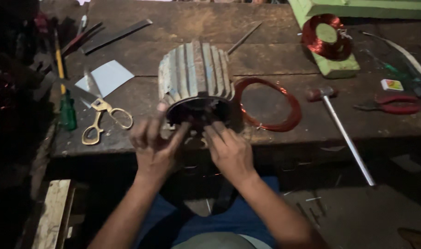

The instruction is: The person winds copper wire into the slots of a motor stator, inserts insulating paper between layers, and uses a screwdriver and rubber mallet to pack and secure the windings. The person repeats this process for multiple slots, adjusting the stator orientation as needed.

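Working at the open mouth of a grey, ribbed cast-metal motor housing [195,74], both hands are seen with fingers reaching into the dark bore, where the windings sit. The left hand [152,145] is pressed against the near rim, fingers curled and pinched on something small at the rim; what is pinched cannot be made out. The right hand [229,150] is laid beside it, fingertips together and tucked just inside the bore; whether anything is gripped cannot be told. The housing is lying on its side on the dark wooden workbench [275,50], directly ahead of the hands, mouth towards the bench's near edge. The step in hand is judged to be fitting or dressing wire in the stator slots; fine fingertip control inside the bore, with the housing kept from rolling, is called for. Just beyond the right hand, touching or nearly touching the housing, a loose coil of red enamelled copper wire [267,105] is noted. Further right, a small steel-handled hammer [342,129] overhangs the bench edge and red-handled pliers [395,105] lie well apart. Left of the left hand, brass-handled scissors [102,117] and a green-handled screwdriver [67,110] are near. Little room is left at the near edge; open bench is available behind the housing.
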{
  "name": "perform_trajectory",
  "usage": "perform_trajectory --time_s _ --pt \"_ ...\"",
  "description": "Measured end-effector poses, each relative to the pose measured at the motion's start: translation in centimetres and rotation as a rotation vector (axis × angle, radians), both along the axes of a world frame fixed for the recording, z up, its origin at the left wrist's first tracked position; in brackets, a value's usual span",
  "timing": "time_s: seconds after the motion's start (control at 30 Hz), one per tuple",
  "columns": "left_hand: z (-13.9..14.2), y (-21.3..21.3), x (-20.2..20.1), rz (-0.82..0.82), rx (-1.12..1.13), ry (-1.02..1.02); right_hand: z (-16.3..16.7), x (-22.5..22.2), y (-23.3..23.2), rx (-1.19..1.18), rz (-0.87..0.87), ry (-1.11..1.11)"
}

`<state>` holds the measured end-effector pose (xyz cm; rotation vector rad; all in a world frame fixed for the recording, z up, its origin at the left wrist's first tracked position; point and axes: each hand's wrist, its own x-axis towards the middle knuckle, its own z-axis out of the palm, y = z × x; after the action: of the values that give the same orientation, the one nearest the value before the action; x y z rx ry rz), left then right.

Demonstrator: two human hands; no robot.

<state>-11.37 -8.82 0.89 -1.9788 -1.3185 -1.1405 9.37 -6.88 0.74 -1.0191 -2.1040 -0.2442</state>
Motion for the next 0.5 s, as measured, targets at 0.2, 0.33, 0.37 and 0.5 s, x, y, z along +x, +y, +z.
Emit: perform_trajectory --time_s 0.2,0.33,0.37,0.5 --pt "4.0 2.0 1.2 -0.108 -0.307 -0.366 -0.5 0.0 1.2 0.002 0.039 -0.015" --pt "5.6 2.0 2.2 -0.14 -0.399 -0.44 1.1 0.9 0.4 -0.196 0.085 -0.132" --pt "5.8 1.7 2.3 -0.357 -0.553 -1.064 1.9 2.1 -0.1 -0.14 0.109 -0.065" --pt "5.7 -0.1 1.4 -0.301 -0.399 -0.509 4.8 9.4 -2.7 0.153 -0.22 0.094"
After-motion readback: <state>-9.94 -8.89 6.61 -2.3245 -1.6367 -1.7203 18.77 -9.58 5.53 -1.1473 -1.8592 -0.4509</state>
